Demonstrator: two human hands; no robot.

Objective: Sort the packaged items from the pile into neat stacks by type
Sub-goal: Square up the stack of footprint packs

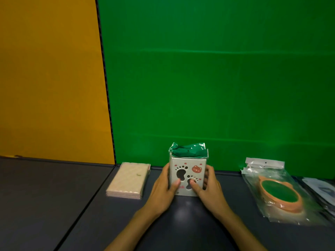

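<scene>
Studio: green backdrop (217, 78), dark table (54, 196)

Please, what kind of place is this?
Probably a staged recording setup, not a shop: a green backdrop and an orange backdrop stand behind a dark table with packaged goods.

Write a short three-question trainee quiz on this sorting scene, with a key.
1. True or false: both hands are on the white paw-print box.
2. Which lies to the left of the box? A) the bagged orange dish B) the stack of pink flat packs C) nothing
3. Fill in: the box stands ______ on the table, near the green backdrop.

Key:
1. True: the left hand and the right hand clasp its sides, thumbs on its front.
2. B
3. upright
</scene>
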